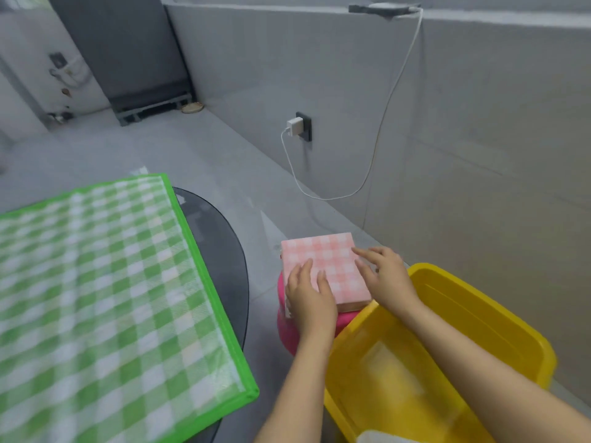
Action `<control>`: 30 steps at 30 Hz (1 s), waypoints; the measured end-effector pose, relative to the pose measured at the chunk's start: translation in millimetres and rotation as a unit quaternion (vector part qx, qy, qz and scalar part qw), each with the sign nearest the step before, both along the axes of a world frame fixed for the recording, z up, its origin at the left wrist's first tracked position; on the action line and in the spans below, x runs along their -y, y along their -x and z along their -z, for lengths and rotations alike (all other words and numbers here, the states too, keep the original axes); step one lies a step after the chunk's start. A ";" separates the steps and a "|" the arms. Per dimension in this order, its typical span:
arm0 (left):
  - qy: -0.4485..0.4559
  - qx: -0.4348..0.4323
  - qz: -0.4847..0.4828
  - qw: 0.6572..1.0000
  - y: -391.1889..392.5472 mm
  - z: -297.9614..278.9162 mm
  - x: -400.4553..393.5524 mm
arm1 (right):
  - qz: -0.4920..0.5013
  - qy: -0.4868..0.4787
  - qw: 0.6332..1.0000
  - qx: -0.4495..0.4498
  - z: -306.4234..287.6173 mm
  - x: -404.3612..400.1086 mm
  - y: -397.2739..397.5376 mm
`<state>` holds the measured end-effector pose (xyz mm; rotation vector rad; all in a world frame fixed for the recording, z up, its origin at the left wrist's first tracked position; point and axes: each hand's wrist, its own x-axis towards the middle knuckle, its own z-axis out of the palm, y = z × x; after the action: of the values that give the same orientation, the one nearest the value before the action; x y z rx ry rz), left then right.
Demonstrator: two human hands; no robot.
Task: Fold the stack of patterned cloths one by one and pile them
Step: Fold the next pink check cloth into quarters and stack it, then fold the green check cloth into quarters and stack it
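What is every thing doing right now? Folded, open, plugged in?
Pink cloths: folded, stacked on stool.
Green cloth: spread flat on table.
Yellow bin: open.
Charger: plugged in.
Left hand: flat on stack.
Right hand: flat on stack.

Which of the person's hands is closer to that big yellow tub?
The right hand. It rests on the right side of the pink checked stack, just beside the yellow tub's rim. The left hand lies on the stack's left side, farther from it.

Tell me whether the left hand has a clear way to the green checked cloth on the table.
Probably yes. The left hand lies flat on the pink cloth stack, holding nothing, and only open floor separates it from the green checked cloth.
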<state>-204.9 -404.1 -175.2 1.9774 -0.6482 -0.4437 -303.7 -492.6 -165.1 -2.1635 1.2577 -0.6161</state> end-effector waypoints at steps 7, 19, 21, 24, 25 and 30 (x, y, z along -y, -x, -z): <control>0.096 -0.003 0.054 0.994 2.3 -100.0 -53.6 | -0.091 0.035 0.993 0.066 -114.2 -43.4 4.3; 0.148 0.012 0.047 0.988 -75.0 -202.2 -206.3 | -0.260 0.120 0.957 0.048 -213.6 -180.1 -64.0; 0.131 0.015 0.053 0.990 -87.2 -203.5 -237.0 | -0.290 0.112 0.949 0.058 -208.0 -203.6 -81.0; 0.086 0.035 0.058 0.994 -106.5 -195.6 -279.5 | -0.330 0.098 0.937 0.061 -190.4 -232.8 -104.6; 0.070 0.039 0.059 0.995 -112.8 -190.8 -292.4 | -0.344 0.093 0.932 0.058 -183.8 -240.6 -111.6; -0.025 0.087 0.070 0.993 -138.4 -163.7 -339.1 | -0.414 0.080 0.907 0.015 -153.8 -262.7 -134.6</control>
<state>-66.4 -65.1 -11.4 2.0408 -0.8977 -0.3789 -169.1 -229.9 -11.3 -2.5188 0.1835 -0.3802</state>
